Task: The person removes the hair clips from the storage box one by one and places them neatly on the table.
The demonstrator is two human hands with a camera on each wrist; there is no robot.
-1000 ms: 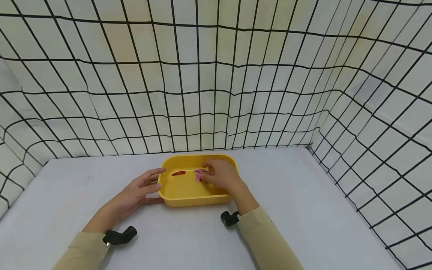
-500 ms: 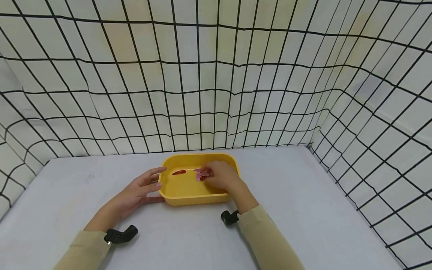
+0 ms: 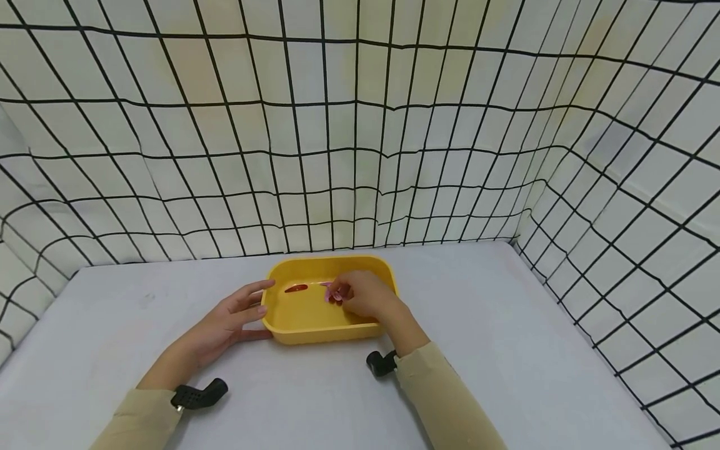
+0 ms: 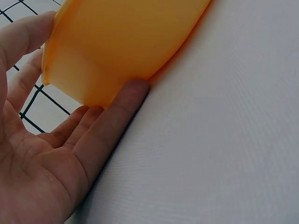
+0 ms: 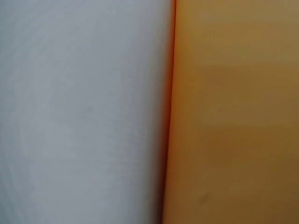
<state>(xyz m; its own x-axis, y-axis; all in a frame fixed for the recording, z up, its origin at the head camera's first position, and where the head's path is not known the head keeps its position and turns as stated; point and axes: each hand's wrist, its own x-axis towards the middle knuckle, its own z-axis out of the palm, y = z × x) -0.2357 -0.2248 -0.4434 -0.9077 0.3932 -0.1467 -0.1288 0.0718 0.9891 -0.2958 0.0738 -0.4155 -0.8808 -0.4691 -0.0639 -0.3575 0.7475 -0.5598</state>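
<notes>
A shallow yellow plastic tray (image 3: 306, 322) with rounded corners stands on the white table. My left hand (image 3: 233, 312) rests against its left side; the left wrist view shows fairly straight fingers (image 4: 126, 95) touching the outer wall and rim. Inside the tray, my right hand (image 3: 368, 295) reaches down with curled fingers and pinches a small pink thing (image 3: 328, 297), mostly covered by the fingertips. Dark red bits show right beside it. To the left, a slim red pointed oval piece (image 3: 296, 288) lies on the tray floor. The right wrist view holds only the tray's outer wall (image 5: 233, 112).
The white tabletop (image 3: 489, 337) spreads around the tray on every side. Black netting (image 3: 355, 150) over pale sheets rises behind the table and along both sides. Each wrist wears a black camera mount (image 3: 199, 395) beside a beige sleeve (image 3: 450, 400).
My right fingers have shifted a little over the pink thing, and less of it shows now. The left hand, the tray and the red piece keep their places.
</notes>
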